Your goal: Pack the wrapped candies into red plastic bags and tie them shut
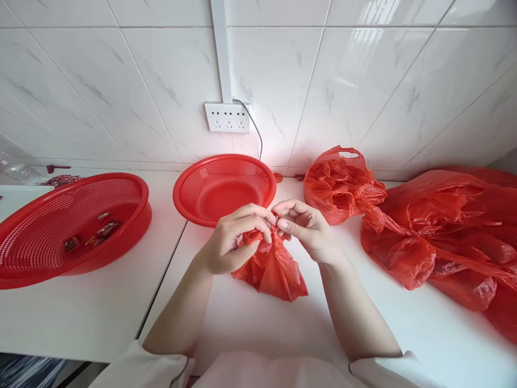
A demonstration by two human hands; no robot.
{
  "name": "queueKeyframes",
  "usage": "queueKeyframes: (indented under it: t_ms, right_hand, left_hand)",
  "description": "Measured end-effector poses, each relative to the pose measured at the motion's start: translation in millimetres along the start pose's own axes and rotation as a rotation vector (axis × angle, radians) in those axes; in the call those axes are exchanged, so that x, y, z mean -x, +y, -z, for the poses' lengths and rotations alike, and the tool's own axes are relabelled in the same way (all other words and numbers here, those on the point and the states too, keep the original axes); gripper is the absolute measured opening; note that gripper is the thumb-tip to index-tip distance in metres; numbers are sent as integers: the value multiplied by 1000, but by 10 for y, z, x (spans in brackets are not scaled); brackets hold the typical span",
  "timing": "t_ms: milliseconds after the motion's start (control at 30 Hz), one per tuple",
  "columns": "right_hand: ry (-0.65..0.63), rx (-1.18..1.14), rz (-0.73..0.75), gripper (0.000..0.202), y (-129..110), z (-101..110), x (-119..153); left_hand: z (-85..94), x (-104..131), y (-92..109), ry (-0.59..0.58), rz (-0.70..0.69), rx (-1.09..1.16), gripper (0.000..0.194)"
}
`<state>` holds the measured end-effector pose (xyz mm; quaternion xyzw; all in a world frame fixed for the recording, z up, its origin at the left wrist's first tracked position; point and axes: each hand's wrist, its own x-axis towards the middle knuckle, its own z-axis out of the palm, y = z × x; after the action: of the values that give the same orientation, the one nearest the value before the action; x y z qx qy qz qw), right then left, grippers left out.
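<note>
A small red plastic bag (277, 269) rests on the white table in front of me, its neck gathered and twisted at the top. My left hand (238, 237) is closed with its fingertips pinching the gathered neck from the left. From the right, my right hand (307, 229) pinches the same neck between thumb and fingers. The two hands nearly meet above the bag. Whatever the bag contains is hidden by the red plastic. Just behind my left hand stands a red perforated basket (183, 188).
On the left, a larger red basket (139, 194) holds a few small wrapped items (105, 230). An open red bag stuffed with plastic bags (339, 188) sits behind my right hand. Big red bags (456, 226) fill the right side. A socket panel (228, 117) with a cable is on the wall.
</note>
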<state>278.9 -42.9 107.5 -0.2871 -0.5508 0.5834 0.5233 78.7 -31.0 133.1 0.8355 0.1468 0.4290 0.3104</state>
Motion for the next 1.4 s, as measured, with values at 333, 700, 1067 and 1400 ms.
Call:
queueKeyframes:
  t_ms: [333, 700, 1067, 1400]
  right_hand:
    - [-28, -374, -206, 24, -102, 108, 48]
    - [354, 234, -61, 48, -329, 302, 128]
    - [832, 468, 195, 53, -509, 661, 357]
    - [374, 725, 2, 34, -431, 555, 286]
  left_hand:
    - [103, 8, -65, 217, 136, 120, 13]
    - [370, 88, 126, 378, 391, -29, 17]
    - [766, 287, 302, 526, 446, -239, 25]
    - [861, 392, 364, -3, 817, -427, 32]
